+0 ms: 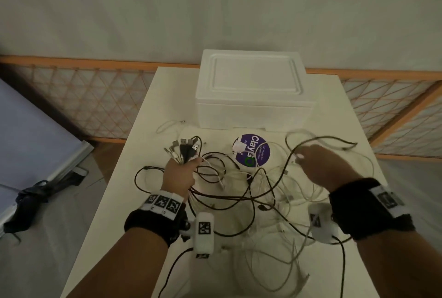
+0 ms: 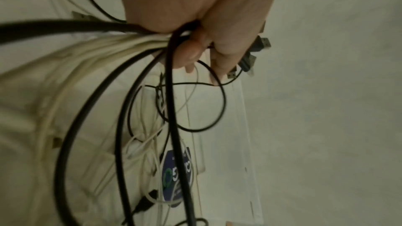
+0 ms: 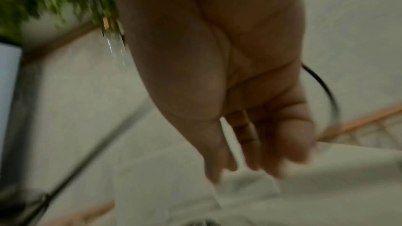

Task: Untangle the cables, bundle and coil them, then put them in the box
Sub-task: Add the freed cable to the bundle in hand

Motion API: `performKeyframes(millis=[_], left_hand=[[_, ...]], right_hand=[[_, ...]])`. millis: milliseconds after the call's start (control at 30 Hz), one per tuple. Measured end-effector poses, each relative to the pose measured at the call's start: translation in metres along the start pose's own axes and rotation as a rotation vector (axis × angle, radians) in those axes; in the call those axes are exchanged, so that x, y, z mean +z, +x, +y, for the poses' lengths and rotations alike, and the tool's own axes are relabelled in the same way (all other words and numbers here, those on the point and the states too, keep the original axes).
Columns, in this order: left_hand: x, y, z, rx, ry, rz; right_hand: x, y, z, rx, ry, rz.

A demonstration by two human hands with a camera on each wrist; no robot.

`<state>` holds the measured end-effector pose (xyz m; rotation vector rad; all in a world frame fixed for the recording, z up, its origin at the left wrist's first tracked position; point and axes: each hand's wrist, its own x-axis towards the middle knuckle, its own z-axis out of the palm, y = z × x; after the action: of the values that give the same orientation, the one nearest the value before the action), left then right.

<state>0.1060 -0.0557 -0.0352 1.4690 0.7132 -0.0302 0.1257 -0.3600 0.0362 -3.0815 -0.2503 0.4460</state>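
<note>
A tangle of black and white cables (image 1: 239, 192) sprawls over the white table (image 1: 167, 96). My left hand (image 1: 180, 173) grips a bundle of cable ends; their USB plugs (image 1: 184, 147) stick up out of the fist. In the left wrist view the fingers (image 2: 195, 52) curl round black and white cords, with the plugs (image 2: 259, 45) beyond them. My right hand (image 1: 313, 161) hovers over the right side of the tangle, blurred. Its fingers (image 3: 250, 143) look loosely straight with nothing pinched, and a black cable loop (image 3: 326, 88) runs behind it. The white foam box (image 1: 253, 87) stands shut at the back.
A round purple lid-like disc (image 1: 253, 151) lies among the cables in front of the box, with a small white piece on it. A wooden lattice rail (image 1: 95, 96) runs behind the table. A dark folded bundle (image 1: 40, 192) lies on the floor at the left.
</note>
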Motion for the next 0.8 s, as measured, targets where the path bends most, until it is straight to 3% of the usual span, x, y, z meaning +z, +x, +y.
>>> performKeyframes(millis=[67,100,233,300,400,433,500,600,667,733,800], left_hand=[[-0.003,-0.009,0.003,0.034,-0.024,0.03],[-0.004,-0.015,0.004,0.036,-0.039,0.038],[-0.011,-0.032,0.007,-0.004,-0.182,0.05],[-0.014,-0.041,0.011,-0.021,-0.237,0.02],[-0.017,-0.058,0.017,0.012,-0.182,-0.085],[-0.019,-0.063,0.018,0.023,-0.14,-0.133],[-0.023,-0.073,0.021,0.04,-0.08,-0.202],[-0.025,-0.09,0.029,0.144,-0.116,-0.172],[-0.025,-0.101,0.035,0.194,-0.226,-0.138],[-0.025,-0.105,0.04,0.137,-0.283,-0.111],[-0.027,-0.101,0.042,0.006,-0.414,-0.109]], right_hand=[[0.023,-0.025,-0.004,-0.045,-0.245,-0.254],[0.029,-0.038,-0.011,-0.069,-0.26,-0.333],[0.027,-0.074,-0.062,-0.199,0.057,-0.478],[0.016,-0.079,-0.086,-0.273,0.272,-0.371],[-0.006,-0.078,-0.124,-0.34,0.598,0.118],[-0.007,-0.074,-0.136,-0.377,0.629,0.216],[-0.003,-0.066,-0.156,-0.439,0.639,0.241],[0.006,-0.062,-0.18,-0.408,0.816,0.137],[0.011,-0.062,-0.19,-0.365,1.029,-0.046],[0.014,-0.064,-0.194,-0.349,1.133,-0.249],[0.013,-0.067,-0.19,-0.36,1.051,-0.367]])
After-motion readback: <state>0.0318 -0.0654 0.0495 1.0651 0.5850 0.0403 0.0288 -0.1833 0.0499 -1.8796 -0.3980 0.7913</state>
